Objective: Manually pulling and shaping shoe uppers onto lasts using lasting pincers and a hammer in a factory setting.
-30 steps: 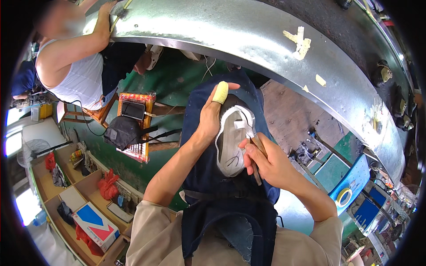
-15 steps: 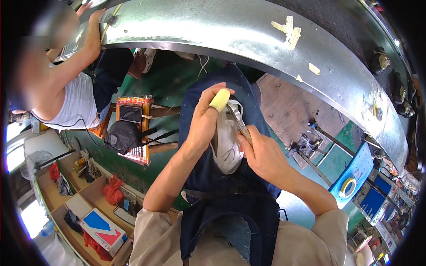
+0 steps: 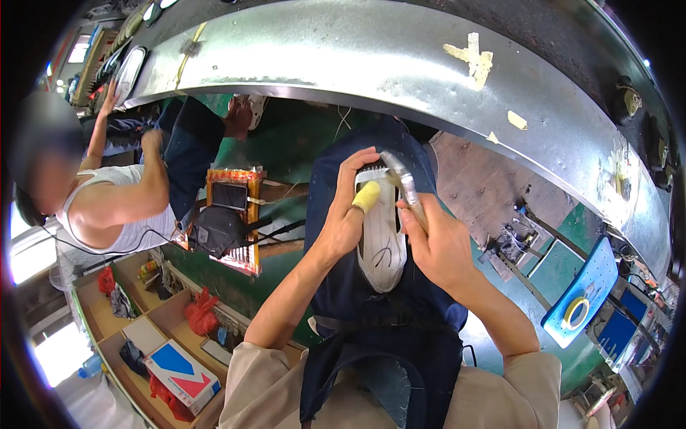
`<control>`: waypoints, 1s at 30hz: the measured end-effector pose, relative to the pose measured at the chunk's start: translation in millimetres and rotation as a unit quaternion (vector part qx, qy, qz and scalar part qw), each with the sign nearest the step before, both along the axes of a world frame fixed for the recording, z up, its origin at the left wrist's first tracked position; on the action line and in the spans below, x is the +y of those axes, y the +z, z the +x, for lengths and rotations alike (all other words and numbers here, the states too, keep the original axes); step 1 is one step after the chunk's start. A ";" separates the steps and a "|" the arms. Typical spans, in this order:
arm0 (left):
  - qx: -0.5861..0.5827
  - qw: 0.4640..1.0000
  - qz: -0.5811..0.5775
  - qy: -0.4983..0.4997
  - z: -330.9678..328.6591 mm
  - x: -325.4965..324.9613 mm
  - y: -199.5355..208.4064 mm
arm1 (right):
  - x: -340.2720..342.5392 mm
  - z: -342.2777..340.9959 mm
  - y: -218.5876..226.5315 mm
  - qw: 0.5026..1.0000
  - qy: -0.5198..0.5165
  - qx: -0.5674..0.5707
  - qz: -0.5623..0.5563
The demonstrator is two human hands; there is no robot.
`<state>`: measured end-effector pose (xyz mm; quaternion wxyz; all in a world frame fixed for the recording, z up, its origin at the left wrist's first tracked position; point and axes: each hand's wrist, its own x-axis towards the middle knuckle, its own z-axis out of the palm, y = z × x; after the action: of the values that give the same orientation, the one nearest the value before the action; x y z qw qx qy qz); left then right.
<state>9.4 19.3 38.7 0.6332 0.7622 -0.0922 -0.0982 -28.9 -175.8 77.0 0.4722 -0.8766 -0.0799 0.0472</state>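
Note:
A pale shoe upper (image 3: 382, 250), its underside facing up, rests lengthwise on my lap over a dark blue apron (image 3: 350, 343). A curved dark mark shows near its closer end, and small pleats line its far edge. My left hand (image 3: 350, 218) grips the shoe from the left, fingers around the far end. Its thumb, wrapped in a yellow finger cover, lies over the underside. Metal pincers (image 3: 407, 182) are held in my right hand (image 3: 439, 239), their head over the shoe's far right edge. My fingers partly hide the handles.
A metal bench (image 3: 343, 57) curves across the far side. At left a co-worker in a white top (image 3: 136, 214) sits beside a stool (image 3: 254, 222) bearing a black bag. A partitioned wooden box (image 3: 136, 329) stands lower left; a blue stool (image 3: 582, 293) holds a tape roll at right.
The pincers have shifted from the shoe's middle toward its far right edge. My left thumb has come nearer me, off the far end. The co-worker's arm has drawn back from the bench.

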 end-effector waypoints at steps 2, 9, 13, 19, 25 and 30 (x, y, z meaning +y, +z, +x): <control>-0.001 1.000 0.004 -0.007 0.3 -3.5 1.4 | 1.1 -3.7 -1.4 0.994 -0.056 -0.019 0.092; 0.089 0.981 -0.020 0.172 -34.6 -6.6 0.6 | -25.2 19.5 -3.0 0.957 0.100 0.270 0.040; 0.071 0.997 0.005 0.029 -32.8 31.8 4.6 | -46.0 2.1 5.7 0.965 0.230 -0.057 -0.112; 0.033 0.998 0.054 0.026 -28.4 21.6 3.8 | -16.5 11.8 10.2 0.866 0.449 -0.092 -0.200; 0.003 0.996 0.090 0.014 -36.8 20.4 -3.6 | -22.4 -3.8 36.2 0.861 0.417 -0.053 -0.287; 0.424 0.820 -0.303 0.236 -121.5 12.0 -5.5 | -14.3 -18.4 52.9 0.894 0.375 0.082 -0.232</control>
<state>-112.2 31.4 33.1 0.8124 0.4133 0.3432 -0.2267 -47.3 -190.2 129.9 0.2076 -0.8593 -0.3501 0.3097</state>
